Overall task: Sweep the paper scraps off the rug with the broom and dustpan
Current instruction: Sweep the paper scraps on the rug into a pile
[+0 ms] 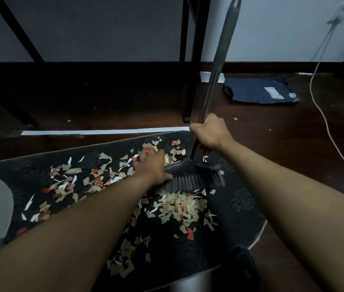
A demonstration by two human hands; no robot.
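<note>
My right hand is curled tight round the lower part of the broom handle, just above the head, with the long grey shaft rising up and away from me toward the wall. My left hand lies flat on the rug, fingers spread and straight among the scraps, its heel touching the left end of the broom head. The dark bristles press down on the rug just beside that hand, and right in front of them, on my side, sits a dense heap of paper scraps, tan and white with red bits. More scraps are scattered to the left across the dark patterned rug and behind my left hand. At the bottom edge, between my forearms, a dark shiny rim shows, perhaps the dustpan; I cannot tell for sure. Beyond the rug a white strip lies on the dark wooden floor, a black table leg stands near it, and farther right a dark blue parcel bag lies beside a pale cord trailing from the wall.
</note>
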